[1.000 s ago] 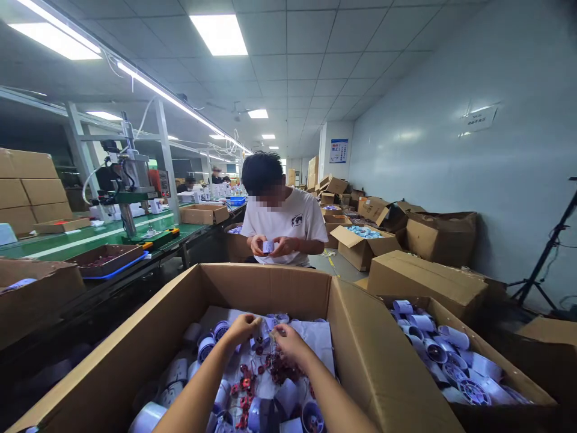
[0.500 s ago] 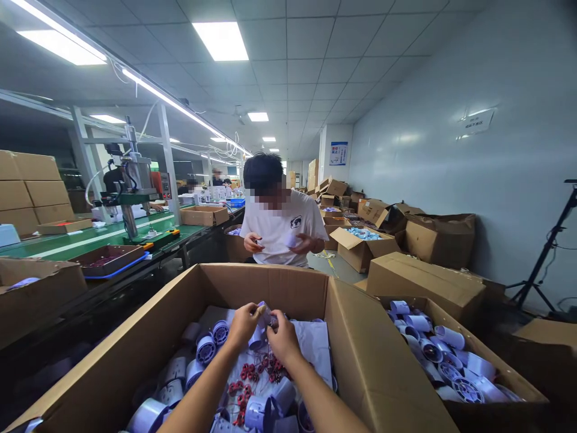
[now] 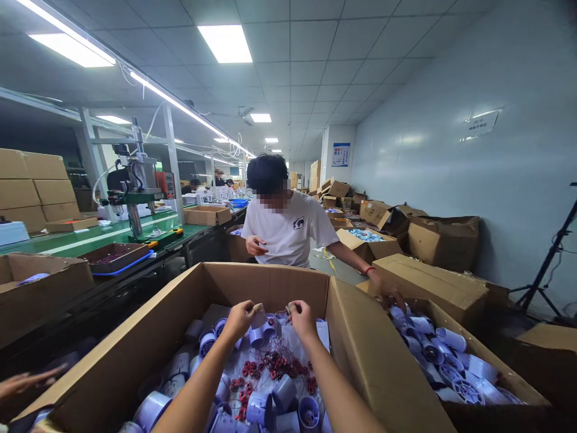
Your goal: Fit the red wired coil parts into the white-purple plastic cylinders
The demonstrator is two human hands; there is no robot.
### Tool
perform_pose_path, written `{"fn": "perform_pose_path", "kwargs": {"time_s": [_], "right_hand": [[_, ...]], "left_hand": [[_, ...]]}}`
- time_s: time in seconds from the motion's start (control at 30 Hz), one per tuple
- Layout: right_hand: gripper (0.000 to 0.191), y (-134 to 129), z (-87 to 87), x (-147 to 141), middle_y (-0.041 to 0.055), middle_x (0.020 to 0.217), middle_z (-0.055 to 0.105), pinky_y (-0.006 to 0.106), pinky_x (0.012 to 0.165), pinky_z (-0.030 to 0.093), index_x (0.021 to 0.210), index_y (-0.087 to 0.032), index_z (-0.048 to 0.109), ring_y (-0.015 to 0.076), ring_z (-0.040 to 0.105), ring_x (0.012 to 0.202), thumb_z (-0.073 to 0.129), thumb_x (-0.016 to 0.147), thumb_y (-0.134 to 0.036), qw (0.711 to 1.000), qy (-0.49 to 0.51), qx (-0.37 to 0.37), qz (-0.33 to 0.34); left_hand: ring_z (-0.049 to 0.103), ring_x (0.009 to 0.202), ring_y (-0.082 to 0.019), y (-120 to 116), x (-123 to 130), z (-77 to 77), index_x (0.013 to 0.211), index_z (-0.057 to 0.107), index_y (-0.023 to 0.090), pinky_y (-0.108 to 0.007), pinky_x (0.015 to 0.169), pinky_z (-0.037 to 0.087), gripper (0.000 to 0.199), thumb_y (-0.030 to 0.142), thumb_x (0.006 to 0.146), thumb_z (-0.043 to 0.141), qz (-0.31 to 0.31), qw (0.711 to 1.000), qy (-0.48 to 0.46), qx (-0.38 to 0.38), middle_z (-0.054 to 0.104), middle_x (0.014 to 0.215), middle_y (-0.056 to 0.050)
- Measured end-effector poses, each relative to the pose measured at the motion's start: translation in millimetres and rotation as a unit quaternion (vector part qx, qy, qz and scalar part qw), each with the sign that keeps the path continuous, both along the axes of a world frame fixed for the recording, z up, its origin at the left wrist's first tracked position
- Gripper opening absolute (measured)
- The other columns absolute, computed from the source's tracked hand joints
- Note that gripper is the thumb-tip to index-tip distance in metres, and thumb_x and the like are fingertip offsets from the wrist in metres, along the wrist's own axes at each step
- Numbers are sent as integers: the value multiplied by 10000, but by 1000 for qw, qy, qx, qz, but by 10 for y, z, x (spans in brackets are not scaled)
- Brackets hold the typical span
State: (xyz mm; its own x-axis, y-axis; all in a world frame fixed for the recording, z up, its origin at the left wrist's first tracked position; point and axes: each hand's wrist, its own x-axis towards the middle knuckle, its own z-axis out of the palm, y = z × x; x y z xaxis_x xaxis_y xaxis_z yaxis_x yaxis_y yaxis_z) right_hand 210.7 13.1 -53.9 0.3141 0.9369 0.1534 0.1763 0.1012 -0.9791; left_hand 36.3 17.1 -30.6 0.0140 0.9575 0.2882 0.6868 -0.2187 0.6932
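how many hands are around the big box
5: left hand and right hand over the big box, a co-worker's hand beyond it, their other hand at the side box, a fifth hand lower left. More may be hidden.

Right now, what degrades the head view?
Head view: ceiling panel blown out; glare patches on the right-hand wall; deep shadow beneath the green bench; wide-angle stretch towards the edges; co-worker's reaching hand soft; wires among red parts blend together.
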Motion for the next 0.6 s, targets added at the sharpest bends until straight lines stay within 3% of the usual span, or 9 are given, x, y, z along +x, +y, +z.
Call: {"fn": "perform_pose_path", "kwargs": {"time_s": [0.1,0.33,0.47,0.6], "right_hand": [[188,23,16,14,0,552,595,245,478,425,687,-173,566,130,555,478,568,748,-351,997,71,-14,4],[288,69,79,132,-53,528,527,214,425,394,727,-195,505,87,490,427,618,689,-457,985,169,-13,-35],[203,86,87,178,-50,561,551,211,467,418,771,-199,509,90,526,470,601,709,-369,986,161,-28,-29],[93,32,5,93,-62,442,501,227,460,384,626,-193,542,107,492,432,635,626,-189,992,94,-70,40]], "left_hand": [[425,576,-128,1,-9,13,560,542,177,-233,551,298,364,482,743,463,-3,1000,-7,-1,485,534,26],[389,573,-124,-16,-8,38,528,491,187,-239,541,262,373,513,707,460,-19,1000,-16,-3,431,528,33],[329,556,-113,-19,-3,32,499,431,194,-244,528,229,399,543,690,464,-31,999,-23,-6,356,510,48],[297,549,-106,-19,40,7,486,352,205,-241,515,211,448,594,670,475,-46,998,-38,-14,284,504,62]]}}
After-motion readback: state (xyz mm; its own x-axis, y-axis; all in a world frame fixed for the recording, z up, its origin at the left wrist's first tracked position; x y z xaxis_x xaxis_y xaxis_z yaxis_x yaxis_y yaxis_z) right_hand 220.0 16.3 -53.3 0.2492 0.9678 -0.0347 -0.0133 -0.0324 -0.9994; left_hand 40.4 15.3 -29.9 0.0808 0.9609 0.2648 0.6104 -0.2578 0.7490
